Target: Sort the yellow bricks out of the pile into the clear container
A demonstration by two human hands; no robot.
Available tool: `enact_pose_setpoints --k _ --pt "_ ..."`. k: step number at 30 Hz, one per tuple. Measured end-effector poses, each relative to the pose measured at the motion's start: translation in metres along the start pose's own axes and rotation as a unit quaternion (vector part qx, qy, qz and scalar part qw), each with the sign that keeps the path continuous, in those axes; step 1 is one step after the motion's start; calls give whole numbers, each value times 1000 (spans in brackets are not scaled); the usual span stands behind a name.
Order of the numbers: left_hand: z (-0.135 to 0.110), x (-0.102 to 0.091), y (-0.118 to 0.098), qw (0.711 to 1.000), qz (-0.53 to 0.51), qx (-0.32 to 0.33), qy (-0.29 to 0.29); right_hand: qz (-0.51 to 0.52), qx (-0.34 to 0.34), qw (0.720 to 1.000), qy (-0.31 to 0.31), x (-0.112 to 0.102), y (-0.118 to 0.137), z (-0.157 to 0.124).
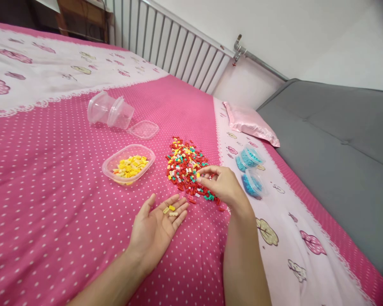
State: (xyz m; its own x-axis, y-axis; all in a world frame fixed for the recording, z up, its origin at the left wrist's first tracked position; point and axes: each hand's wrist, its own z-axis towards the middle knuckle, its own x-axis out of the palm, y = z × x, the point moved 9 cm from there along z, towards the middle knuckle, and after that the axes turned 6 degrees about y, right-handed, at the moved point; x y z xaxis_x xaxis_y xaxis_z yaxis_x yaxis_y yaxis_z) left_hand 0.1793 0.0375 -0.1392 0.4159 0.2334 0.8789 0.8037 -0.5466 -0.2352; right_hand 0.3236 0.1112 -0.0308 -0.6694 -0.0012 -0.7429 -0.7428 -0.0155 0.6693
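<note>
Your right hand (221, 185) pinches a yellow brick (198, 175), likely light, rigid and best side-gripped; your spread left hand (157, 227) bears loose bricks (172, 208).

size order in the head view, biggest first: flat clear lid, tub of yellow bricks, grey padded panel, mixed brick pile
1. Grey padded panel
2. Mixed brick pile and tub of yellow bricks: too close to rank
3. Flat clear lid

The tilted head view looks forward and down across the bed (70, 212)
</note>
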Motion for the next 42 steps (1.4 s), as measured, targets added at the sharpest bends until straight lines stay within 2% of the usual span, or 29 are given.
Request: enact_pose_setpoints --k 4,6,8,10,12,14,16,20,25,35,42 --pt "0 2 0 1000 -1 -1 11 48 -88 987 124 16 46 -25" --pt "-1 3 0 1000 -3 1 16 48 -113 980 157 19 61 -35" --pt "-1 3 0 1000 -5 1 19 48 -112 980 161 19 63 -37" --pt "-1 2 0 1000 -6 -1 14 44 -84 990 108 11 53 -30" --pt "-1 0 1 1000 -5 -2 4 19 -44 999 -6 -7 33 -19" --pt "0 -1 1 1000 -5 -2 -2 -44 -3 990 -134 -24 11 -9" --pt "0 -1 1 1000 -6 -3 -2 -100 25 975 -197 -28 -9 2" --pt "0 -2 0 1000 -5 -3 -4 -145 62 974 -163 -7 -44 29" --pt "-1 1 0 1000 3 -4 0 -182 85 972 -120 13 -65 41" --pt "-1 1 -1 1000 -2 -3 -11 -225 123 962 -96 14 -79 42" --pt "1 2 -2 1000 6 1 -10 -235 144 955 -106 11 -82 42"
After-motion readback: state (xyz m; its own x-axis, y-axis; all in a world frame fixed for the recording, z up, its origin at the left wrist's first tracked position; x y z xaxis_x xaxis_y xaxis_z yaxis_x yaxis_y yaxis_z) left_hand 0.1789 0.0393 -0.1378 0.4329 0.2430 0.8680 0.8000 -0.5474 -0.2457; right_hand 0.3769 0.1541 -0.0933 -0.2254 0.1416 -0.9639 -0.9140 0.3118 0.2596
